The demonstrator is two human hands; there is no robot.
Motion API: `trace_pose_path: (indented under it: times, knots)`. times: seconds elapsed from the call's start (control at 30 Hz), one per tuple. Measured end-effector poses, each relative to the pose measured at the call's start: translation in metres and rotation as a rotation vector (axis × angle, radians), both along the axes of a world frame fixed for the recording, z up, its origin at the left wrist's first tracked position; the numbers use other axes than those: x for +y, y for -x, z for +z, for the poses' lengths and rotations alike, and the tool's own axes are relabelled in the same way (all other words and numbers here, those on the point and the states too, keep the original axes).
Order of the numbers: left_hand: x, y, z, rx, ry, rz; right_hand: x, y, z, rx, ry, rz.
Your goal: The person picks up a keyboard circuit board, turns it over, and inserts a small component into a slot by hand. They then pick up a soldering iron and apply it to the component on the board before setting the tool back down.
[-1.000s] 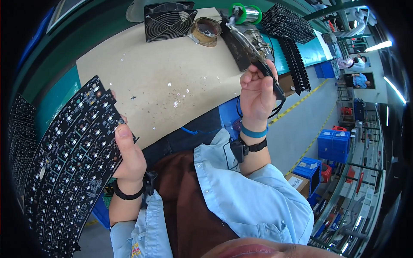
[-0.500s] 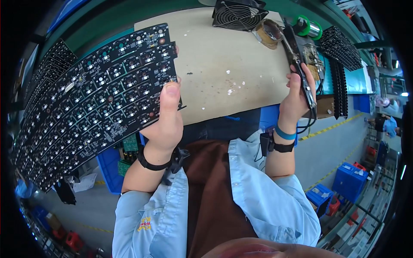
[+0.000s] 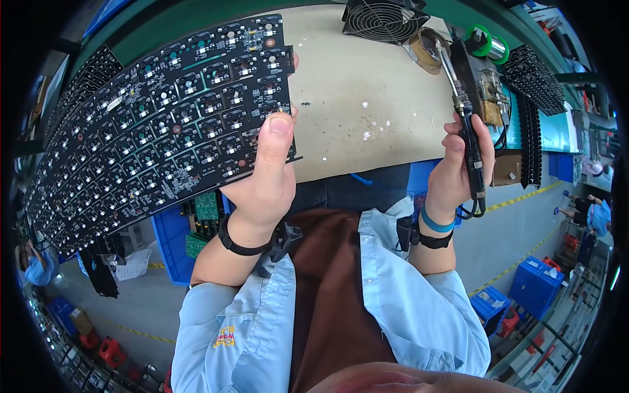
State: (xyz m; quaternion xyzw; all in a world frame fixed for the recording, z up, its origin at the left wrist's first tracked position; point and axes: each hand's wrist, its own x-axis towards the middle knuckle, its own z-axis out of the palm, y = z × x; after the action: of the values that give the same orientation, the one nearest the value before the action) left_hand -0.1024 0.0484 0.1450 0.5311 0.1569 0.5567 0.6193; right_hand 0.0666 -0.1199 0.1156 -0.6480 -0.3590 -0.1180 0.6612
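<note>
A large black circuit board [image 3: 164, 124], covered in rows of small components, fills the left side of the view. My left hand [image 3: 265, 170] grips its right edge, thumb on top and the fingers mostly hidden beneath. In my right hand [image 3: 458, 157] is a soldering iron [image 3: 470, 141] with a black handle, its metal shaft pointing up and away from me. The iron's tip is close to a round, brownish tin [image 3: 422, 56] at the back right; whether they touch I cannot tell. Iron and board are well apart.
A black fan [image 3: 385, 21] stands at the back edge of the tan work mat [image 3: 341, 72], which bears small whitish bits. Right of the tin are a green solder spool [image 3: 488, 44] and stacked black boards [image 3: 534, 78]. A blue bin [image 3: 171, 245] with green boards sits lower left.
The whole scene has shifted slightly rightward in view. My right hand has turned the soldering iron a little, and its shaft now shows more clearly. The board stays in my left hand.
</note>
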Motion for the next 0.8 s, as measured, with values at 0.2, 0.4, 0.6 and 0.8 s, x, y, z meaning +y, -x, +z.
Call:
trace_pose_path:
  times: [0.2,0.4,0.6,0.8]
  knots:
    - [0.005,0.009,0.008,-0.094,0.100,-0.152,0.006,0.001,-0.005,-0.035,0.026,-0.011]
    - [0.001,0.007,0.010,-0.116,0.136,-0.149,0.001,-0.001,-0.015,0.114,-0.077,0.026]
    - [-0.003,0.004,0.009,-0.092,0.067,-0.162,0.000,0.003,-0.008,0.253,-0.150,0.153]
    - [-0.010,-0.003,0.002,0.045,0.036,-0.016,0.007,0.031,0.005,0.212,-0.349,0.353]
